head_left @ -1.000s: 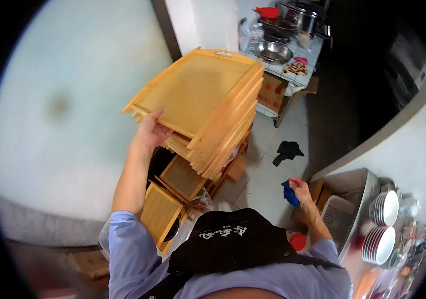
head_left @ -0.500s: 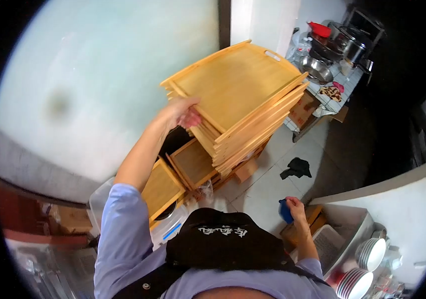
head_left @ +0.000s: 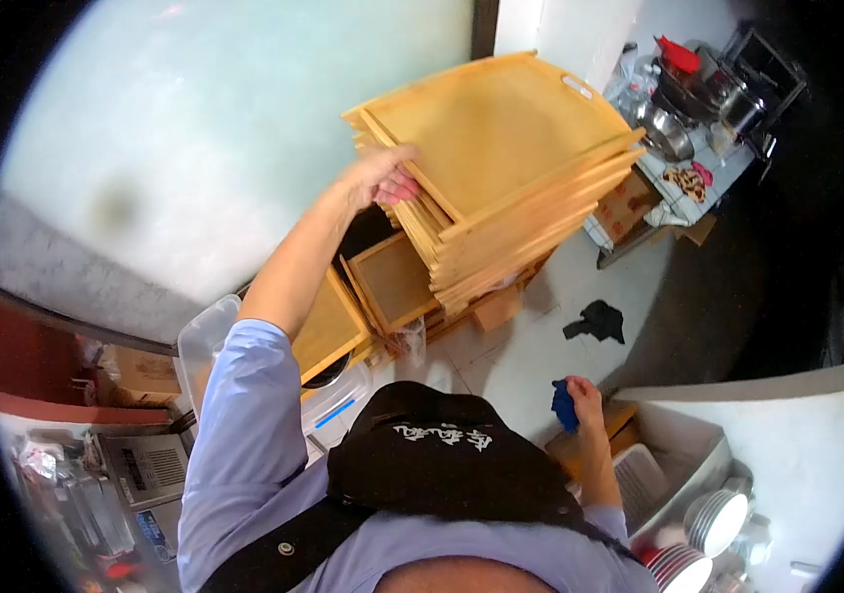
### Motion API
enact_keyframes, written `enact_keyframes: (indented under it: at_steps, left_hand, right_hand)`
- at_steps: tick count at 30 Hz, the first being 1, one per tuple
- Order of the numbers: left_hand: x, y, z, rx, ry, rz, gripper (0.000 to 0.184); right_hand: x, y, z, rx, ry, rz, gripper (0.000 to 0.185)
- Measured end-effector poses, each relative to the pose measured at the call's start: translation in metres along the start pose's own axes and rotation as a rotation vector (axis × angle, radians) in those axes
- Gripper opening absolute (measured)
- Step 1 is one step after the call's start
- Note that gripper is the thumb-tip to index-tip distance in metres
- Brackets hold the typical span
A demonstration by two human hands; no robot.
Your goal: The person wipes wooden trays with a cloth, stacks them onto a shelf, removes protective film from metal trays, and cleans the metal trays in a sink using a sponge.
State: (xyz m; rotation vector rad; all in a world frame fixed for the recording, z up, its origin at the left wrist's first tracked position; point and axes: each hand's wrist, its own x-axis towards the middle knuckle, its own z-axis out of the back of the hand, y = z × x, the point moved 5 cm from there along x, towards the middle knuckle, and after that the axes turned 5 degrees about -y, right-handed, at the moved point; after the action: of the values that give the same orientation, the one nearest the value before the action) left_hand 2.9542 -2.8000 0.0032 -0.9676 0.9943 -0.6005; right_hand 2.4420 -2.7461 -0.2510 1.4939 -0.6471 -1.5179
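Left hand (head_left: 382, 178) clamped on the near-left rim of the top wooden tray (head_left: 511, 124), which lies on a tall, uneven tray stack (head_left: 536, 232). Right hand (head_left: 587, 399), well apart, pinches a blue cloth (head_left: 563, 406). Risk, judged: a one-sided pull could tilt the tray or drag those beneath, spilling the stack onto the floor (head_left: 550, 346).

Piled closely, one on another, into a tall, slightly uneven stack of yellow wooden trays (head_left: 511, 128). Topped by a smooth, flat panel with raised rims and an oblong handle slot at the far right end. Gripped at the left rim by the left hand (head_left: 382, 178). Bunched into a small dark blue cloth (head_left: 563, 407), held in the right hand (head_left: 588, 401), well apart from the stack
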Motion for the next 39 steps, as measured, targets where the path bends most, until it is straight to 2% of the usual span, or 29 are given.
enact_keyframes:
  at_steps: [2, 6, 9, 12, 14, 15, 17, 19, 20, 21, 22, 23, 25, 27, 30, 33, 38, 39]
  left_hand:
    - [0.001, 0.004, -0.001, -0.022, -0.011, -0.011, 0.048]
    - [-0.007, 0.009, -0.006, -0.068, -0.113, -0.074, 0.055]
    - [-0.009, 0.022, -0.009, -0.240, -0.160, -0.165, 0.053]
    - [-0.041, 0.059, -0.019, -0.434, -0.215, -0.222, 0.046]
    - [-0.071, 0.108, -0.027, -0.490, -0.228, -0.205, 0.042]
    - [-0.079, 0.150, -0.030, -0.443, -0.323, -0.137, 0.042]
    - [-0.119, 0.240, -0.048, -0.431, -0.219, 0.061, 0.034]
    - [-0.168, 0.349, -0.062, -0.377, -0.136, 0.365, 0.028]
    - [-0.202, 0.379, -0.068, -0.485, -0.168, 0.511, 0.020]
    - [-0.227, 0.405, -0.068, -0.589, -0.136, 0.522, 0.016]
    - [-0.252, 0.417, -0.066, -0.574, -0.262, 0.580, 0.014]
    - [-0.272, 0.417, -0.062, -0.635, -0.301, 0.635, 0.011]
    - [-0.298, 0.410, -0.047, -0.607, -0.365, 0.604, 0.011]
    - [-0.312, 0.408, -0.033, -0.527, -0.427, 0.527, 0.018]
    - [-0.334, 0.383, -0.023, -0.474, -0.394, 0.346, 0.022]
    - [-0.370, 0.360, -0.025, -0.510, -0.277, 0.243, 0.025]
    - [-0.453, 0.316, -0.031, -0.518, -0.013, 0.044, 0.028]
    - [-0.469, 0.301, -0.033, -0.515, 0.040, -0.023, 0.028]
  right_hand:
    - [0.011, -0.023, 0.010, 0.019, 0.011, -0.016, 0.021]
    - [0.001, -0.013, -0.003, 0.048, 0.110, -0.068, 0.021]
    - [0.005, -0.030, -0.012, 0.079, 0.199, -0.143, 0.021]
    - [0.019, -0.060, -0.018, -0.110, 0.267, -0.105, 0.021]
    - [0.025, -0.080, -0.025, -0.175, 0.328, -0.129, 0.021]
    - [0.027, -0.087, -0.028, -0.206, 0.358, -0.134, 0.021]
    - [0.030, -0.103, -0.028, -0.317, 0.382, -0.125, 0.023]
    - [0.038, -0.134, -0.024, -0.424, 0.387, -0.029, 0.027]
    - [0.042, -0.148, -0.018, -0.537, 0.360, 0.065, 0.028]
    - [0.035, -0.150, -0.014, -0.539, 0.344, 0.020, 0.027]
    - [0.026, -0.146, -0.012, -0.541, 0.325, -0.021, 0.027]
    - [0.020, -0.143, -0.009, -0.543, 0.306, -0.059, 0.026]
    - [0.015, -0.157, -0.004, -0.567, 0.320, -0.074, 0.024]
    - [0.014, -0.163, -0.015, -0.609, 0.369, -0.068, 0.023]
    - [0.005, -0.164, -0.044, -0.687, 0.505, -0.013, 0.026]
    - [-0.018, -0.129, -0.095, -0.951, 0.587, 0.307, 0.028]
    - [-0.087, -0.075, -0.175, -1.086, 0.875, 0.474, 0.032]
    - [-0.098, -0.073, -0.192, -1.144, 0.921, 0.586, 0.032]
